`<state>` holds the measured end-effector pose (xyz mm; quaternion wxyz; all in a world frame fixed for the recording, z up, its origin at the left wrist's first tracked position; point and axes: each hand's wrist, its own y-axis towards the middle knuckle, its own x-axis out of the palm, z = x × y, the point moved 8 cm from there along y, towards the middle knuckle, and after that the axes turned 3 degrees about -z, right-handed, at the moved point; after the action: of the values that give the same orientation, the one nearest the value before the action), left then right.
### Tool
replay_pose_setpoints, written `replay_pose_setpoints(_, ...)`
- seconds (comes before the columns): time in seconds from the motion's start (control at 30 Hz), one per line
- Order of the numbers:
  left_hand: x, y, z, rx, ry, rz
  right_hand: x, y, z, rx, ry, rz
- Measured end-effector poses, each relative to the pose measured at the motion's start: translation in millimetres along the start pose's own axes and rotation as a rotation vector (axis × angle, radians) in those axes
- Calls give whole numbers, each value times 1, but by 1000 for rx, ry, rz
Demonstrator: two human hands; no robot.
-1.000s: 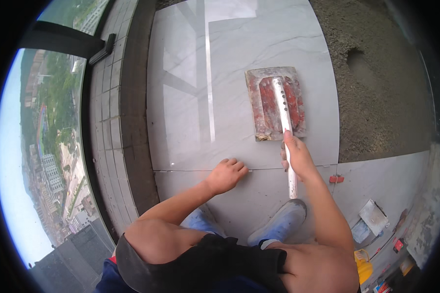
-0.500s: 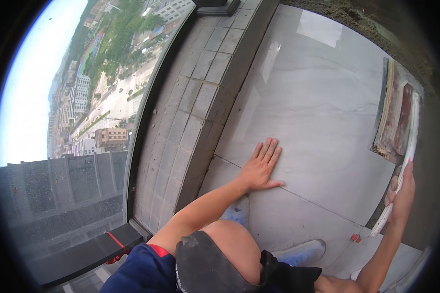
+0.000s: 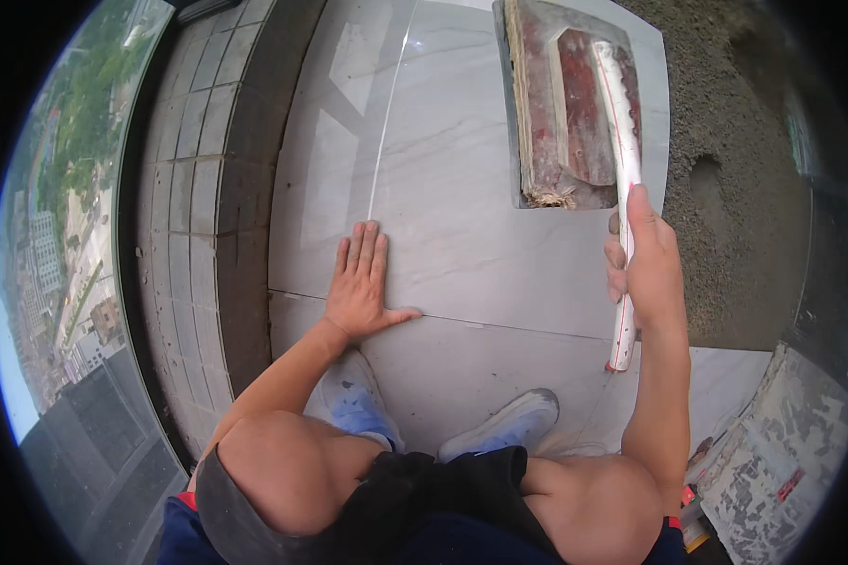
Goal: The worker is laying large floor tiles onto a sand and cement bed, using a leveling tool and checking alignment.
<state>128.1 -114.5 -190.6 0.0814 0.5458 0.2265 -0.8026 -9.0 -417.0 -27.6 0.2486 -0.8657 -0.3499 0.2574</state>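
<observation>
Head view: step in hand looks like working large grey tile [image 3: 443,188] with handled block [image 3: 537,122]. Right hand [image 3: 648,268] curled round white handle [image 3: 620,141]; left hand [image 3: 358,292] flat on tile, fingers extended, thumb out. Block over tile's right part; contact unclear. Next move seems to call for firm grip, block level. Block worn, red-brown, grey-smeared, layered at side, frayed at near edge.

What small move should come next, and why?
Perhaps the right hand should press the red rectangular block flat onto the glossy grey tile: that hand grips its white tubular handle, the block is over the tile, and the left hand lies clear.
</observation>
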Motion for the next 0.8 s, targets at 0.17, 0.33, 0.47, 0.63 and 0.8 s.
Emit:
replay_pose_setpoints(0.17, 0, 22, 27, 42, 13, 63, -25, -10, 65, -198, -211, 188)
replay_pose_setpoints(0.33, 3, -10, 3, -58, 55, -54, 48, 24, 121, -15, -504, -53)
replay_pose_setpoints(0.47, 3, 30, 16, -19, -67, 70, 35, 14, 136, 84, -220, -151)
replay_pose_setpoints(0.63, -15, 47, -1, -126, -42, 144, 17, 24, 85, 80, -160, -103)
replay_pose_setpoints(0.8, -16, 35, -10, -165, -82, 113, -6, 5, -40, -132, 23, 68)
